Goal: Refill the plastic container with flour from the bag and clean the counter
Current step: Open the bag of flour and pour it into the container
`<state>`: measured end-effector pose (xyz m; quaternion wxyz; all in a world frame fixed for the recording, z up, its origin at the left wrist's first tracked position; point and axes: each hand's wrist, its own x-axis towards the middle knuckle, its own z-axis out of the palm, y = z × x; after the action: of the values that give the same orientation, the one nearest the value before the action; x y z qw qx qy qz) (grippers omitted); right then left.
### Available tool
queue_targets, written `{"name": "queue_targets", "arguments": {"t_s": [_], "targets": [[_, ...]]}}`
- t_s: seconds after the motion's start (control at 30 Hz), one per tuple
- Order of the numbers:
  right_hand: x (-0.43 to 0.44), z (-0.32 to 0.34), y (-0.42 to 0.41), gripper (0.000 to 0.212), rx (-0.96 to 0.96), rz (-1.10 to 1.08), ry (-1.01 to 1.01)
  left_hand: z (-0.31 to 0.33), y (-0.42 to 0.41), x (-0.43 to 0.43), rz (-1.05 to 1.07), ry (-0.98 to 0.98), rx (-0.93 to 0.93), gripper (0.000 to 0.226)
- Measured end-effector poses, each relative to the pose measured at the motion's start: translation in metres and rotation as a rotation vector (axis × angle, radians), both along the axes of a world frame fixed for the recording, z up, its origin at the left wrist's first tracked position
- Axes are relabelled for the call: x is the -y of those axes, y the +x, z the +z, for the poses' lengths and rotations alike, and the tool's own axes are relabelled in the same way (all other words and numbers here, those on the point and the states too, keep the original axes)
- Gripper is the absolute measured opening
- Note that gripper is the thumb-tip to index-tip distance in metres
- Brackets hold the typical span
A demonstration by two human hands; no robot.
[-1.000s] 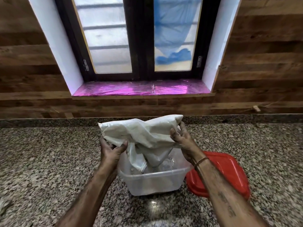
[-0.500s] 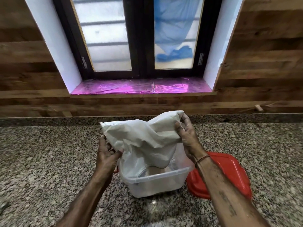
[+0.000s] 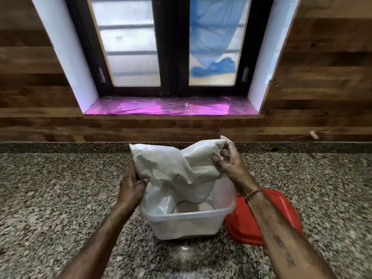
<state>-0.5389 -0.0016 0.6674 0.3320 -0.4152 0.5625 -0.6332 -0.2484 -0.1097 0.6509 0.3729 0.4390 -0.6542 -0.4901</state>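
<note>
With my left hand point(image 3: 130, 191) and right hand point(image 3: 231, 166), curled fingers grip the crumpled woven white bag point(image 3: 177, 168), mouth-down in the translucent plastic container point(image 3: 187, 224) beneath them on the speckled granite surface point(image 3: 60, 198).

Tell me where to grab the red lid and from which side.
Probably best by the rim on its right edge, coming in from the right. The red lid lies flat on the counter, so only its rim offers a hold, and the plastic container crowds its left edge.
</note>
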Motion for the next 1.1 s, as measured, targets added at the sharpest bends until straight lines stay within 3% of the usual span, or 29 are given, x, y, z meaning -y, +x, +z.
{"name": "queue_targets", "arguments": {"t_s": [0.13, 0.23, 0.33, 0.5, 0.6, 0.63, 0.73, 0.8, 0.97, 1.1], "targets": [[-0.016, -0.001, 0.008, 0.089, -0.035, 0.008, 0.028, 0.015, 0.004, 0.017, -0.085, 0.096, 0.021, 0.075], [-0.02, -0.002, 0.008, 0.066, -0.09, 0.022, -0.008, 0.02, 0.006, 0.019, -0.143, 0.274, -0.1, 0.077], [-0.016, -0.006, 0.01, 0.045, -0.097, 0.016, -0.025, 0.024, -0.003, 0.02, -0.074, 0.336, -0.201, 0.054], [-0.011, -0.014, 0.017, 0.032, -0.221, -0.044, 0.025, 0.011, -0.023, 0.019, 0.2, 0.133, -0.168, 0.015], [-0.009, -0.016, 0.022, 0.018, -0.216, -0.102, 0.001, -0.003, -0.021, 0.024, 0.277, 0.076, -0.014, 0.009], [-0.009, -0.015, 0.025, 0.016, -0.203, -0.11, -0.004, -0.001, -0.023, 0.023, 0.288, 0.065, 0.036, 0.015], [-0.011, -0.014, 0.029, 0.016, -0.153, -0.089, -0.039, 0.01, -0.03, 0.02, 0.26, 0.118, 0.114, 0.061], [-0.012, -0.013, 0.031, 0.018, -0.088, -0.067, -0.07, 0.015, -0.036, 0.018, 0.21, 0.127, 0.124, 0.065], [-0.011, -0.013, 0.028, 0.021, -0.039, -0.105, -0.078, 0.012, -0.033, 0.013, 0.211, 0.102, -0.032, 0.022], [0.0, -0.011, 0.026, 0.024, -0.068, -0.268, -0.054, 0.018, -0.027, 0.011, 0.217, 0.168, -0.238, 0.012]]}}
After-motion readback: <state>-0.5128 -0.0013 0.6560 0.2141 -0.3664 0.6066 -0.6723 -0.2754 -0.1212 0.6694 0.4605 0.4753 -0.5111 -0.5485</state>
